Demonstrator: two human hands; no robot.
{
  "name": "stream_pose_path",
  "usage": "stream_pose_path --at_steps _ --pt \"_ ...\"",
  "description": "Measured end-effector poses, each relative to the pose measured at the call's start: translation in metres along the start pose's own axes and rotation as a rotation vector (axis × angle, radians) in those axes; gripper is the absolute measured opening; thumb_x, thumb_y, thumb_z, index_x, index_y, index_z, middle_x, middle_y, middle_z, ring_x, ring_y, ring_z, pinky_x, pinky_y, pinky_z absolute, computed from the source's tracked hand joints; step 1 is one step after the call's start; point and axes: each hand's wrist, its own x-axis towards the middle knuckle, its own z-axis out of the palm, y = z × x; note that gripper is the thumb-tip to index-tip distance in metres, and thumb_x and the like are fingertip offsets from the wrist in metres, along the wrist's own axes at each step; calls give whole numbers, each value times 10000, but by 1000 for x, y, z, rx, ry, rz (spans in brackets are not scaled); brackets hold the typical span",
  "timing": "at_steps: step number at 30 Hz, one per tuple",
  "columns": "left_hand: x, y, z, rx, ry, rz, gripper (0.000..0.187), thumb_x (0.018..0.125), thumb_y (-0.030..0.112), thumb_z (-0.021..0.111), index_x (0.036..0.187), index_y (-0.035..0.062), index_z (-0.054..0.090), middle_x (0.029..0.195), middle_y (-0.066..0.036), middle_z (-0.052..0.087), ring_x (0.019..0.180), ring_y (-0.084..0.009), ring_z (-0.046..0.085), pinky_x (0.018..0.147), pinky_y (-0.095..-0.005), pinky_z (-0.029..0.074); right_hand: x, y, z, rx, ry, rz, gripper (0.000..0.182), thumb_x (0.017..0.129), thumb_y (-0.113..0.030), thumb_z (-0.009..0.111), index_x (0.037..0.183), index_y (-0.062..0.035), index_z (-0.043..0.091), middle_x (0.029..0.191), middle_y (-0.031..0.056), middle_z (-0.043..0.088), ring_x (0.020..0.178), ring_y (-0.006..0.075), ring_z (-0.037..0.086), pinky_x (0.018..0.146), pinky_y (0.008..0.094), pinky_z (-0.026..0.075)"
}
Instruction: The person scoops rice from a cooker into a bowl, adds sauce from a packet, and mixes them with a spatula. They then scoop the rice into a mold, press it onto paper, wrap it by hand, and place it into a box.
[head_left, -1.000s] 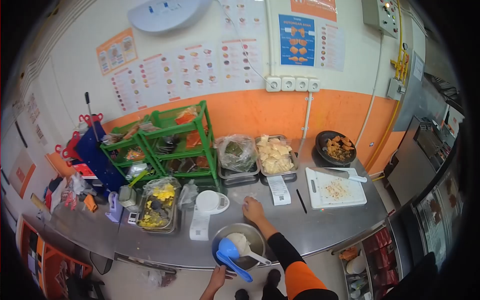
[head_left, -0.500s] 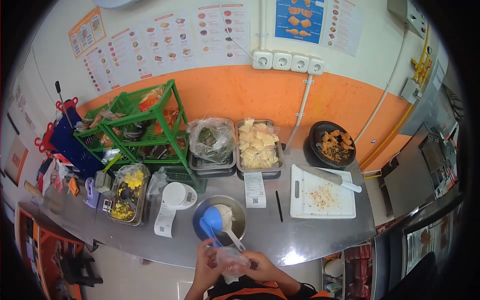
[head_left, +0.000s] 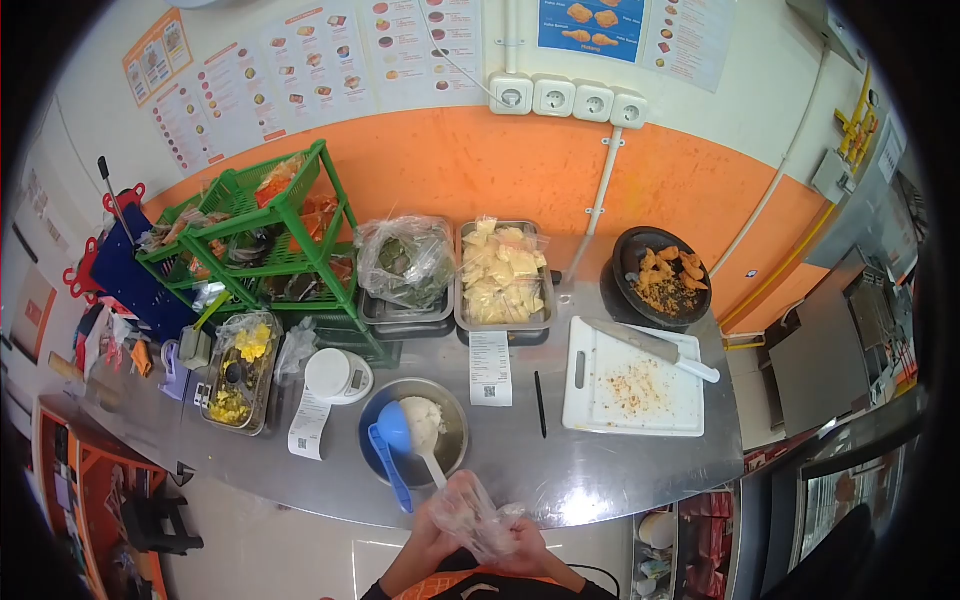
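Note:
Both hands are closed on a thin clear plastic bag [head_left: 478, 518] at the counter's front edge. My left hand [head_left: 432, 530] grips its left side, while my right hand [head_left: 526, 543] pinches the right side. Just beyond them is a metal bowl [head_left: 462, 440] with a white, rice-like food [head_left: 425, 420] in it. Leaning in the bowl are a blue scoop [head_left: 392, 430], whose handle hangs over the front rim, and a white-handled utensil [head_left: 434, 468]. The tip of that white handle lies close to the bag.
Left of the bowl are a white kitchen scale [head_left: 325, 375], a receipt [head_left: 308, 428] and a food tray [head_left: 262, 400]. Behind stand a green rack [head_left: 330, 240] and a tray of pale packets [head_left: 505, 275]. Rightward lie a black pen [head_left: 541, 405], a knife [head_left: 640, 345] on a cutting board [head_left: 635, 420], and a stone mortar [head_left: 625, 290].
The plastic bag has been drawn out longer and raised between my hands. My hands have moved slightly apart. The camera view has shifted, so the counter items appear further left.

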Motion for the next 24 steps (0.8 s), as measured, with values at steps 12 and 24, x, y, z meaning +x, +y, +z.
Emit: stream_pose_path --at_steps 12,24 --pt "8 -54 -29 158 -93 -453 287 888 278 510 1137 138 487 1121 -2 522 998 -137 518 884 -317 430 -6 -11 90 -1228 358 -1020 572 861 -494 463 1137 8 457 1007 163 561 931 284 568 843 442 452" --pt "-7 -45 -19 262 -234 -482 298 877 215 523 1132 67 478 1032 -40 529 974 -158 515 823 -298 442 -24 19 105 -648 -62 -687 717 772 -662 436 1330 -220 361 1427 224 151 1267 528 111 981 670 138"
